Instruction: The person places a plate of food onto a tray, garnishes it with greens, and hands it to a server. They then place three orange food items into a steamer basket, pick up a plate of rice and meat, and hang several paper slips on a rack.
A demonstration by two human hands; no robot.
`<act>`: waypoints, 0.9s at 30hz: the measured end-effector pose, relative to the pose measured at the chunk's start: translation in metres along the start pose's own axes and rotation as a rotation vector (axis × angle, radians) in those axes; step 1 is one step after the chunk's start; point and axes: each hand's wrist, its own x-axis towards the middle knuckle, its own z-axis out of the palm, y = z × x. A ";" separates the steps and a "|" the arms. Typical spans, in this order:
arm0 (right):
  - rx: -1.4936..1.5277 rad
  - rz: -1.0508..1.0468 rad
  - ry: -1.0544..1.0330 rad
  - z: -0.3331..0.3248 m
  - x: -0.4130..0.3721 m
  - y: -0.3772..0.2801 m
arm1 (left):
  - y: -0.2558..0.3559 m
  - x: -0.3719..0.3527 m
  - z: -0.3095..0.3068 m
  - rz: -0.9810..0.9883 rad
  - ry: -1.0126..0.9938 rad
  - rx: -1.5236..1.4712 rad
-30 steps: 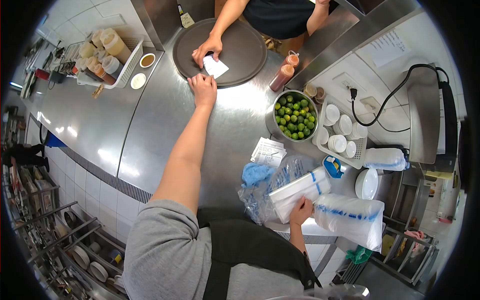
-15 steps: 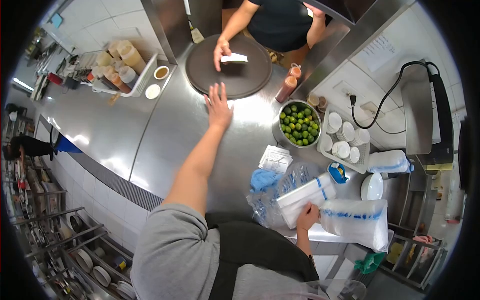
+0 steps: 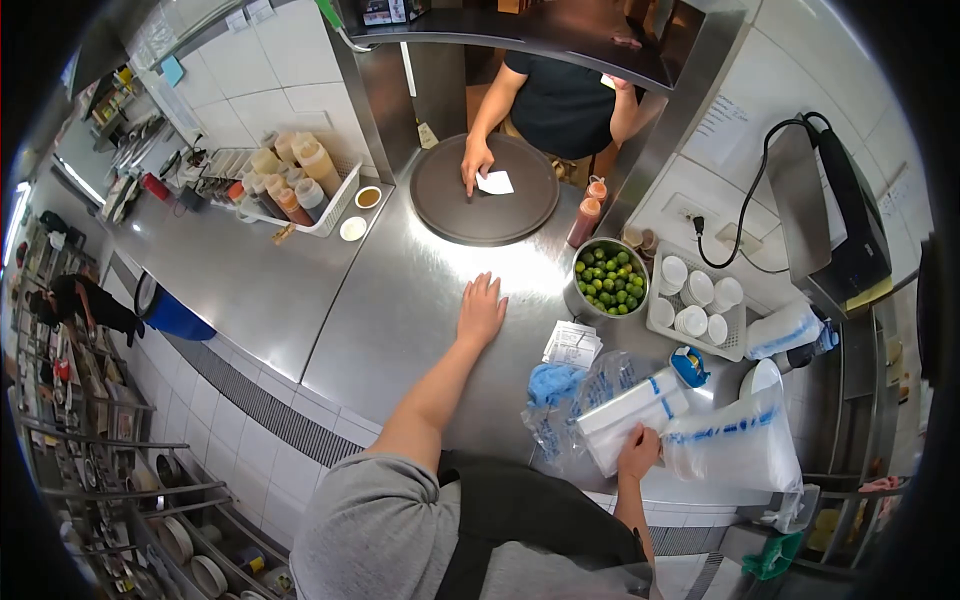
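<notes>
Head view: left hand lies flat on the steel counter, fingers spread. Right hand curls around the near end of a stack of plastic bags at the counter's front edge. A co-worker's hand touches a paper slip on the round tray.

A: We get bright, even light from overhead here; the brushed stainless-steel tabletop throws a white glare patch just beyond the flat left hand.
B: We see that too, plus a blown-out strip light at the far left edge. The white stack of blue-printed plastic bags gripped by the right hand looks nearly washed out.
A: Our shadows are soft and faint.
B: The fisheye bends every straight edge, a black ring eats our corners, and the dim wire shelves of dishes at lower left smear.
</notes>
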 end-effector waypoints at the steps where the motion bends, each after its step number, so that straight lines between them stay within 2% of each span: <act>1: -0.009 -0.017 0.014 0.002 -0.001 0.000 | -0.002 0.000 0.003 0.004 0.005 0.008; 27: -0.014 0.007 -0.026 0.003 -0.001 0.006 | -0.003 -0.010 0.003 0.022 -0.015 -0.007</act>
